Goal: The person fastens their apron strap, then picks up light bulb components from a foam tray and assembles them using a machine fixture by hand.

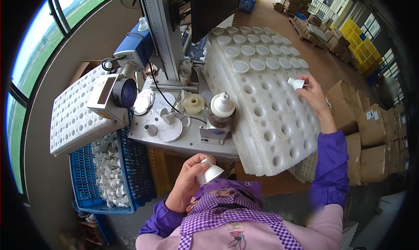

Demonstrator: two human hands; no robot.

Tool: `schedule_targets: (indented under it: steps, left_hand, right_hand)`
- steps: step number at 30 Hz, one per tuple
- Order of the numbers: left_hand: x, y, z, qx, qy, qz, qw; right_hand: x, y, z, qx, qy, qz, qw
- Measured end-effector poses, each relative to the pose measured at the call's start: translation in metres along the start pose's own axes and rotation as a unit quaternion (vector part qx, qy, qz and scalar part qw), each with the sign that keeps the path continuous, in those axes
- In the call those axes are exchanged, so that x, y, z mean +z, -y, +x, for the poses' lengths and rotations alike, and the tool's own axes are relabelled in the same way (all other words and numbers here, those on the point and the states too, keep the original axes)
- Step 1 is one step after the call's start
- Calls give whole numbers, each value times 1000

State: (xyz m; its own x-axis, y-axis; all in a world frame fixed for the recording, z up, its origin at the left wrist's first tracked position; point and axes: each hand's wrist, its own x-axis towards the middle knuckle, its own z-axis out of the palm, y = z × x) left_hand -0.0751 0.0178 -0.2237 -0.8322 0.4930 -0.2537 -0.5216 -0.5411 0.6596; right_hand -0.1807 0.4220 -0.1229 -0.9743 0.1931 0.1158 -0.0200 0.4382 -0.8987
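My left hand (190,176) is closed on a white cone-shaped cup (210,171), held low in front of the apron. Over the right side of the white foam tray (262,123), my right hand (312,93) pinches a smaller-looking white cup (296,83), tilted on its side. Several rows of white round cups (240,66) sit in the tray's far holes. Between my hands, a white lamp-like part (223,105) stands upright on a metal fixture (214,132) at the table's edge.
A blue and white machine head (135,47) with a dark lens (124,93) hangs over the table (192,148). On the left, a blue crate (137,176) holds white parts beneath another foam tray (78,106). Cardboard boxes (374,162) stand at the right.
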Motion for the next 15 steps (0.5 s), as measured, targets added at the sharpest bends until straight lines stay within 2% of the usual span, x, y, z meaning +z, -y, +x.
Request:
schedule_targets:
  steps: [1, 3, 4, 6, 11, 13, 14, 15]
  left_hand:
    - [-2, 2, 2, -3, 5, 2, 1000]
    - [-3, 4, 7, -71, 68, -217, 971]
    - [-9, 12, 9, -77, 55, -243, 965]
    - [-2, 6, 5, -76, 60, -237, 967]
    - [-4, 2, 3, -45, 63, -240, 968]
    - [-13, 3, 6, -14, 63, -106, 992]
    - [-10, 2, 6, -14, -27, -59, 998]
    - [-10, 1, 6, -12, -30, -59, 998]
  right_hand:
    - [9, -2, -6, 1, -6, -1, 1000]
    - [22, -5, -14, -89, 8, -76, 993]
    - [27, -1, -17, -87, 2, -77, 993]
    - [34, 5, -24, -31, -6, -107, 994]
    - [40, 10, -24, -74, -15, -203, 976]
    - [41, 13, -23, -86, -13, -232, 969]
    - [42, 14, -23, -92, -12, -255, 963]
    - [43, 15, -23, -97, -10, -277, 956]
